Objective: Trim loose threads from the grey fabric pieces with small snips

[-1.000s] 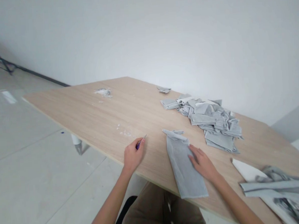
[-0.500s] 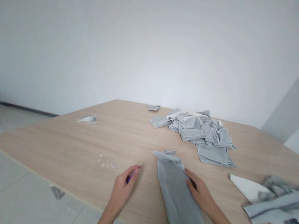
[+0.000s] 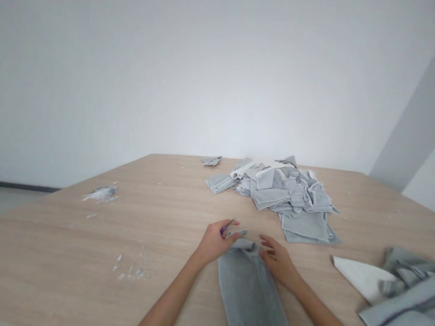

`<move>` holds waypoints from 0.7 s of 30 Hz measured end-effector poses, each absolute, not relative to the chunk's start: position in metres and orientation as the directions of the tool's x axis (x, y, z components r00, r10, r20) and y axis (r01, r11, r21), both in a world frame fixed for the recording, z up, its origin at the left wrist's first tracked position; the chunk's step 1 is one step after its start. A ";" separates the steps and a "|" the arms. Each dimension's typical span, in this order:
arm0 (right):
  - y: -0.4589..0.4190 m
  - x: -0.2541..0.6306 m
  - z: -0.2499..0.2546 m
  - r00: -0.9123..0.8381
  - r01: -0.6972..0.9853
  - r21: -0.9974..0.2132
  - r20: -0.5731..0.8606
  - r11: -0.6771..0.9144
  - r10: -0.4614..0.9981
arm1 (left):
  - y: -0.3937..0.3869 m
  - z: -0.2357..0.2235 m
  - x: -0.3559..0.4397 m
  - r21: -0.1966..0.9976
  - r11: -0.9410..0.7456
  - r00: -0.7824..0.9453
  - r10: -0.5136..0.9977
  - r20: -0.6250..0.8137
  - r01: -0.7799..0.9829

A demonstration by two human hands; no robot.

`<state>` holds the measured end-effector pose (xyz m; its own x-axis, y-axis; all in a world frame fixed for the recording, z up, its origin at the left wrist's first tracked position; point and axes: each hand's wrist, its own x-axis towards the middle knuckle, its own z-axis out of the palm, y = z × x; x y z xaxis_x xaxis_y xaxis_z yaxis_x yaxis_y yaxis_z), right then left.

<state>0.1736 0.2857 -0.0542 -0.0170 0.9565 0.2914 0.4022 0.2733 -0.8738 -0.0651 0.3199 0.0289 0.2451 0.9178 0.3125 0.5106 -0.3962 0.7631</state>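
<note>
"Pale wall [image 3: 213, 75] across the top, wooden table [image 3: 176, 209] below. Where's the main piece?"

"Bottom middle: a long grey cloth [image 3: 249, 288] lies on the table, its upper end bunched into folds."

"And the hands?"

"The left hand [image 3: 212, 242] is over the cloth's upper left corner, fingers pinched around a small purple tool [image 3: 224, 229]. It looks like snips, though the blur makes that uncertain. The right hand [image 3: 278, 263] is at the cloth's upper right edge, fingers loosely curled and apart."

"What's around them?"

"A pile of grey pieces [image 3: 272, 194] sits right of centre, with a small folded scrap [image 3: 212, 161] beyond its left end. At lower right, a grey heap [image 3: 421, 288] lies against a white piece [image 3: 362, 274]. Pale fluff [image 3: 102, 193] is at left, and little white bits [image 3: 134, 273] lie nearer."
</note>
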 end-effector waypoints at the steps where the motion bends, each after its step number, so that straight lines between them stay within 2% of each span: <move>1: 0.289 0.170 -0.056 -0.031 0.402 -0.871 0.296 0.283 0.955 | 0.329 0.027 -0.063 0.764 -0.394 0.241 0.919 0.312 0.511; 6: 0.299 0.155 -0.071 -0.061 0.410 -0.849 0.339 0.333 0.939 | 0.358 0.001 -0.064 0.795 -0.359 0.203 0.933 0.297 0.488; 11: 0.297 0.158 -0.066 -0.025 0.399 -0.872 0.301 0.285 0.953 | 0.357 -0.026 -0.076 0.848 -0.291 0.161 0.956 0.245 0.443; 13: 0.296 0.160 -0.061 -0.060 0.411 -0.864 0.294 0.292 0.954 | 0.355 -0.028 -0.076 0.852 -0.274 0.165 0.961 0.222 0.446; 17: 0.296 0.161 -0.059 -0.138 0.392 -0.854 0.313 0.342 0.940 | 0.351 -0.027 -0.071 0.824 -0.287 0.214 0.955 0.206 0.489; 21: 0.298 0.159 -0.065 -0.150 0.353 -0.882 0.275 0.311 0.950 | 0.344 -0.023 -0.068 0.767 -0.338 0.263 0.938 0.226 0.546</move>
<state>0.1586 0.2979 -0.0653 -0.1498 0.9497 0.2752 0.3525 0.3113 -0.8825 -0.0677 0.3443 -0.0233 0.2630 0.9379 0.2264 0.5455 -0.3381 0.7669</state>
